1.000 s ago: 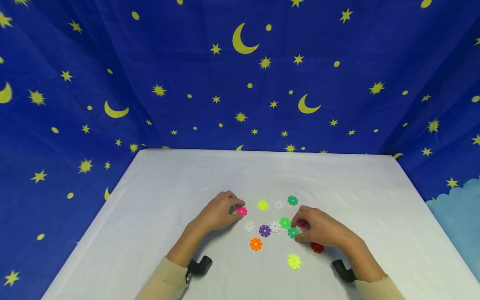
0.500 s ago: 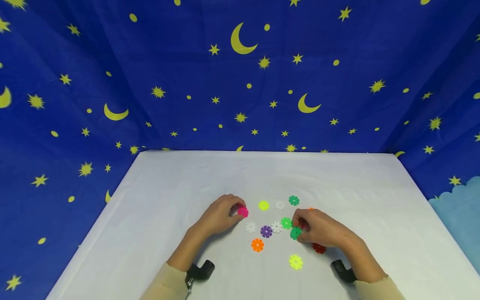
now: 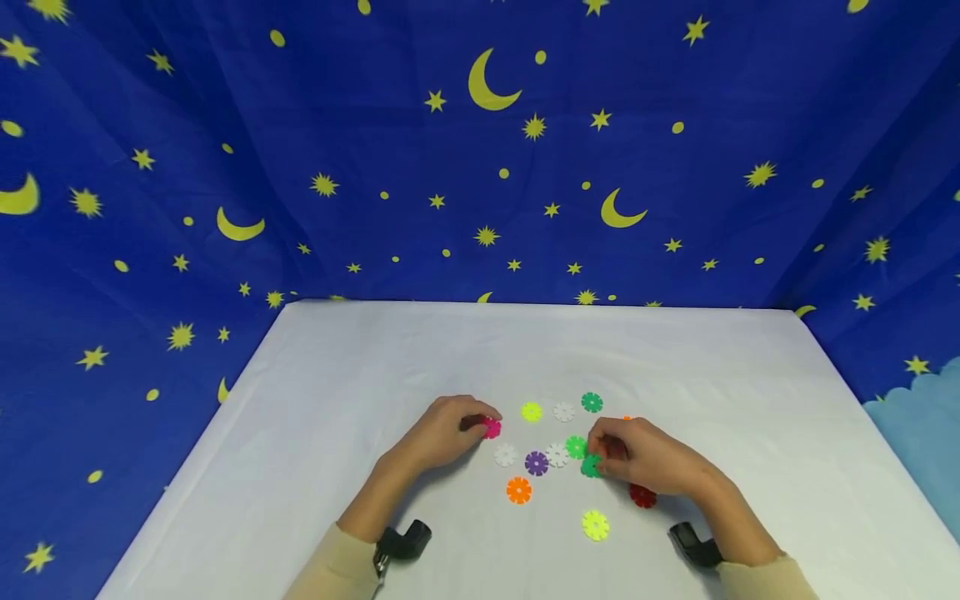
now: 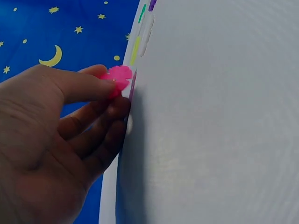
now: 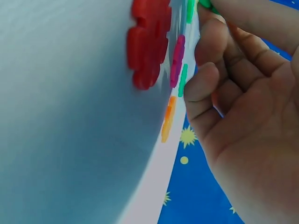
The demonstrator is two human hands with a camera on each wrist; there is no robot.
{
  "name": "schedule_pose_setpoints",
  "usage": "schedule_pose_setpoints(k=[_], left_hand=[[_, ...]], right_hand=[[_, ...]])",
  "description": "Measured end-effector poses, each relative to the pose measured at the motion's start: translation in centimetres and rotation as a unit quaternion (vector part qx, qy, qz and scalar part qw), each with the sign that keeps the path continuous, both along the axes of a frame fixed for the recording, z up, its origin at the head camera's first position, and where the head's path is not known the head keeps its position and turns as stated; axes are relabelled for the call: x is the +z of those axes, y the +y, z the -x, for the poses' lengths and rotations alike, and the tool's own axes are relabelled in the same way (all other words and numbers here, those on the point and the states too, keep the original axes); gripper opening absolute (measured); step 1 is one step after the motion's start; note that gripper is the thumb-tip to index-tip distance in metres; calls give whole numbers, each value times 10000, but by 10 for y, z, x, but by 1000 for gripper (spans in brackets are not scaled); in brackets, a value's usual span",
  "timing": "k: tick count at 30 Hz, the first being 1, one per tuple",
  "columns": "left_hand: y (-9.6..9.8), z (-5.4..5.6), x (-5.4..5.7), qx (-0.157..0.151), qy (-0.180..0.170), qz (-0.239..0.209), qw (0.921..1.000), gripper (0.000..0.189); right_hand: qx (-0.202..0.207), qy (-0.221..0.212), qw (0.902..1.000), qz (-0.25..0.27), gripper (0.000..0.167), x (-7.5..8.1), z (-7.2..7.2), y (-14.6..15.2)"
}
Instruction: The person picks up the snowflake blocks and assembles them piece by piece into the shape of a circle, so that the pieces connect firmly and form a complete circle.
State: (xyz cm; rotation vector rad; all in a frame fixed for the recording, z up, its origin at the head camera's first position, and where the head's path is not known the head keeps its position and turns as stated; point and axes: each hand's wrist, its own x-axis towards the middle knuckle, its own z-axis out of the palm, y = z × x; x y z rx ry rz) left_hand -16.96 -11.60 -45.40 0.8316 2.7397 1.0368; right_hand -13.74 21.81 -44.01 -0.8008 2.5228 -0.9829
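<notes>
In the head view my left hand (image 3: 446, 433) pinches a pink notched plastic disc (image 3: 492, 427) between thumb and fingers. The left wrist view shows that pink disc (image 4: 119, 76) sticking out past the thumb tip. Across the group, my right hand (image 3: 648, 454) has thumb and index finger on a dark green notched disc (image 3: 590, 466). Only a sliver of this green disc (image 5: 205, 3) shows at the top of the right wrist view. Right beside it lies a light green disc (image 3: 576, 447). A red disc (image 3: 642, 497) is partly under the right hand.
On the white table (image 3: 360, 358) lie more flat notched discs: purple (image 3: 536, 463), orange (image 3: 519, 491), yellow (image 3: 596, 526), several white ones and another green disc (image 3: 592, 402). A magenta disc (image 5: 177, 61) lies near the right fingers. Behind hangs a blue star-patterned cloth (image 3: 420, 150).
My left thumb and fingers have closed further over the pink disc, covering more of it. The right thumb has come over the edge of the dark green disc. The other discs lie as before.
</notes>
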Motion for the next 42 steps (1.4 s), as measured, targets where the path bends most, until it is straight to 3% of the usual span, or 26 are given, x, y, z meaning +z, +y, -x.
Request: schedule_pose_setpoints(k=[7, 12, 16, 20, 26, 36, 42], left_hand=[[1, -2, 3, 10, -463, -642, 9969, 20], [5, -6, 11, -45, -903, -1193, 9887, 21], [9, -10, 16, -9, -1163, -1349, 9840, 21], [13, -15, 20, -59, -1339, -1481, 9798, 21], [20, -21, 25, -128, -1703, -1929, 9662, 22], [28, -25, 24, -41, -2014, -2243, 9535, 22], [33, -38, 47, -163, -2058, -2330, 9503, 22]], right_hand=[[-425, 61, 9988, 222, 13, 2, 1, -5], [-628, 351, 9964, 445, 12, 5, 0, -7], [-712, 576, 9937, 641, 11, 5, -2, -10], [-769, 746, 9908, 832, 12, 5, -5, -14], [-800, 811, 9887, 974, 14, 8, -8, -21], [-658, 867, 9851, 1330, 15, 9, -12, -32], [-555, 1020, 9820, 1489, 16, 7, -14, -38]])
